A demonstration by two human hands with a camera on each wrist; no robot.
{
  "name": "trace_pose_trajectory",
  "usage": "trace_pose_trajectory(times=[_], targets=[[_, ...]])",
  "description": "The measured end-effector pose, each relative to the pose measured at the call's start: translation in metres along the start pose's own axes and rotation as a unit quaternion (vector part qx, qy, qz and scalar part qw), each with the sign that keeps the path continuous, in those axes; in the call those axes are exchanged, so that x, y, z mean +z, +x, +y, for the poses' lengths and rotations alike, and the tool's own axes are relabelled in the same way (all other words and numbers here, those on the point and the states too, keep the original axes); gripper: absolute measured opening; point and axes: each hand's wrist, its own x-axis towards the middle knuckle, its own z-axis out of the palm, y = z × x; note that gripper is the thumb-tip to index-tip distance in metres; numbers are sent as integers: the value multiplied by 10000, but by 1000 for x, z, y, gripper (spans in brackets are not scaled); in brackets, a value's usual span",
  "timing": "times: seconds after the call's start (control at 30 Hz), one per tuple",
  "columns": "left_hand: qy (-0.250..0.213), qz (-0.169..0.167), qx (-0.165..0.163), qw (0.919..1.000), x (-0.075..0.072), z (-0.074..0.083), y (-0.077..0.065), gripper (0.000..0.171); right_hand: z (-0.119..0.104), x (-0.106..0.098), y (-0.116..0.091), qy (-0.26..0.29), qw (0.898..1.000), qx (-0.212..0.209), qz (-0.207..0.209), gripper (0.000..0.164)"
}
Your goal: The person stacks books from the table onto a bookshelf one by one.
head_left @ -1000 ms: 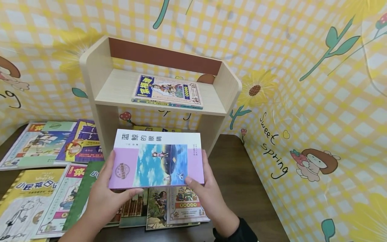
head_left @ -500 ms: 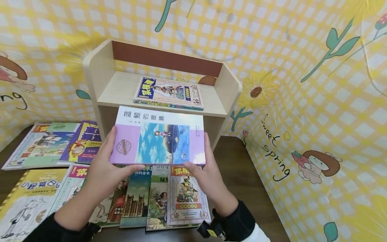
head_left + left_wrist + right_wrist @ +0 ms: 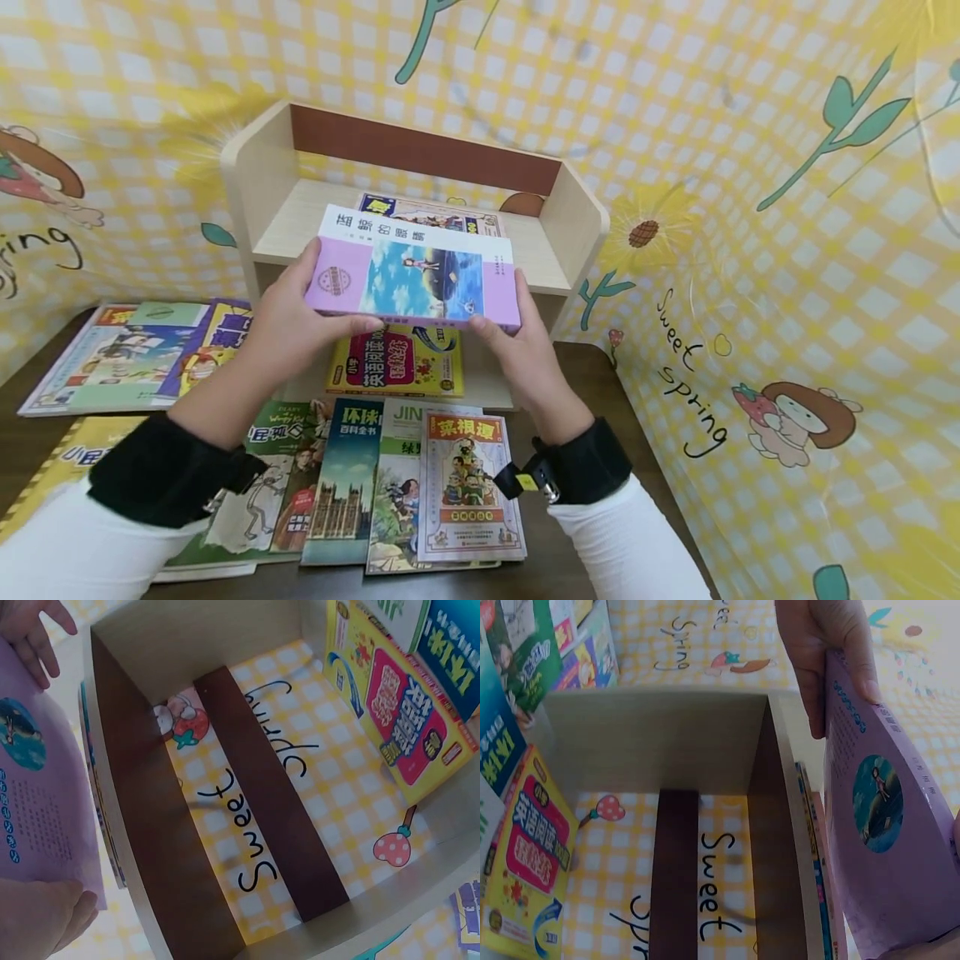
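Observation:
A thick purple-and-white paperback book [image 3: 423, 279] with a sea picture on its cover is held level in front of the wooden bookshelf [image 3: 543, 250]. My left hand [image 3: 288, 312] grips its left end, thumb along the near edge. At the other end my right hand [image 3: 528, 354] holds it the same way. The right wrist view shows its purple back cover [image 3: 885, 885] facing the shelf. Behind it, a small stack of books [image 3: 450, 215] lies on the upper board, partly hidden by the held book. On the lower level lies a yellow workbook [image 3: 405, 362].
Several books lie on the dark table, among them a teal encyclopedia [image 3: 341, 492] and a pink-bordered comic [image 3: 471, 500] before the shelf. More books [image 3: 123, 346] lie at the left. The shelf's side panels [image 3: 573, 225] rise at both ends. Patterned yellow cloth [image 3: 712, 208] hangs behind.
Both hands have raised the purple book and carried it forward, from below the upper board to its front edge, where it now covers part of the stack. The yellow workbook has come into fuller view.

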Motion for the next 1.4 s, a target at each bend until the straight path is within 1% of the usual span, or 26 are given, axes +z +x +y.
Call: trace_pose_trajectory(times=[0.1, 0.2, 0.3, 0.43, 0.57, 0.8, 0.9, 0.97, 1.03, 1.1, 1.17, 1.3, 1.4], targets=[[16, -103, -150, 9998, -1, 1, 10, 126, -1, 0, 11, -107, 9994, 294, 162, 84], [-14, -168, -246, 9996, 1, 0, 17, 126, -1, 0, 18, -279, 9964, 682, 412, 83], [-46, -155, -217, 9996, 3, 1, 22, 122, 1, -1, 22, -403, 9934, 917, 551, 83], [88, 29, -111, 9999, 5, 5, 27, 116, 4, -3, 25, -980, 9867, 1097, 698, 85], [210, 143, -86, 9996, 6, 7, 32, 116, 7, -6, 28, -1715, 9735, 1285, 802, 90], [298, 292, 201, 9989, 8, 6, 47, 109, 6, -9, 42, -2384, 9601, 1248, 764, 87], [419, 338, 253, 9982, 9, 5, 54, 107, 6, -11, 49, -2530, 9560, 1298, 721, 84], [490, 363, 244, 9978, 9, 5, 59, 106, 6, -12, 54, -2570, 9551, 1307, 677, 83], [528, 393, 267, 9975, 10, 6, 63, 102, 6, -13, 59, -2596, 9546, 1307, 652, 82], [565, 409, 288, 9971, 11, 8, 67, 98, 6, -14, 62, -2707, 9519, 1276, 665, 80], [591, 403, 299, 9970, 11, 9, 71, 96, 5, -14, 64, -2896, 9470, 1195, 711, 79], [660, 331, 306, 9968, 10, 10, 78, 95, 2, -15, 68, -3321, 9329, 1149, 787, 77], [726, 267, 267, 9966, 11, 10, 82, 98, 0, -16, 73, -3396, 9292, 1250, 751, 77]])
